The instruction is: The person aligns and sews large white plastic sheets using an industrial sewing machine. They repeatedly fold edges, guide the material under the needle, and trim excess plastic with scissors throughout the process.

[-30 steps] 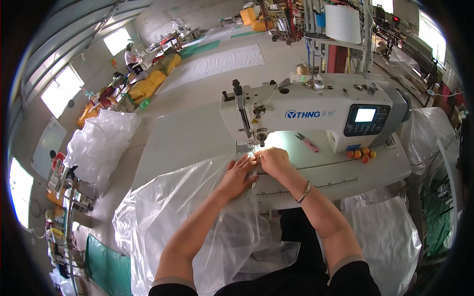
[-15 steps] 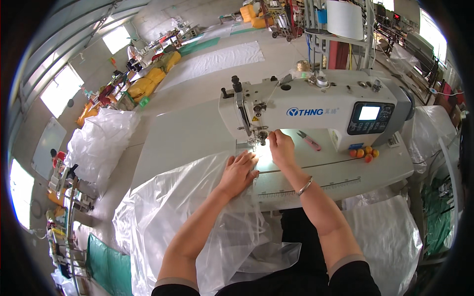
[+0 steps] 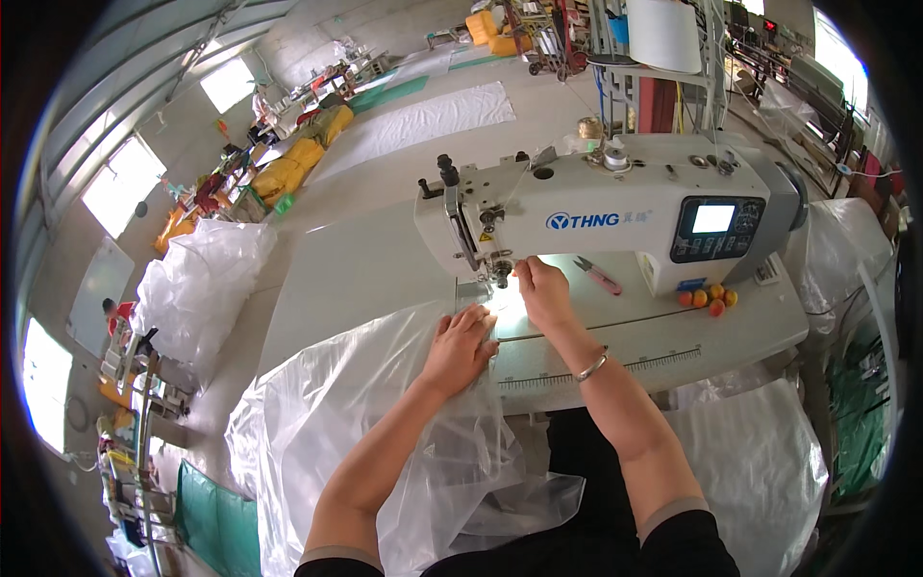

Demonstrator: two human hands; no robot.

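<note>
A white industrial sewing machine (image 3: 615, 207) stands on a pale table, its small screen lit. My left hand (image 3: 460, 351) lies palm down with fingers stretched over the edge of a clear plastic sheet (image 3: 336, 385), just in front of the needle area (image 3: 498, 274). The sheet drapes off the table toward my lap. Beside the needle, my right hand (image 3: 545, 293) is closed, thumb and fingertips pinched together; whatever they grip is too small or hidden to make out. Pink-handled thread snips (image 3: 600, 277) rest on the machine bed, right of that hand.
Several small red-yellow fruits (image 3: 716, 296) sit beside the machine's base. A printed ruler scale (image 3: 615, 369) runs along the table's near side. More clear plastic (image 3: 755, 462) hangs at the right, and a plastic heap (image 3: 207, 284) stands on the floor at left.
The view has shifted slightly. My left hand sits a little nearer to me on the sheet, while my right hand remains pinched beside the needle.
</note>
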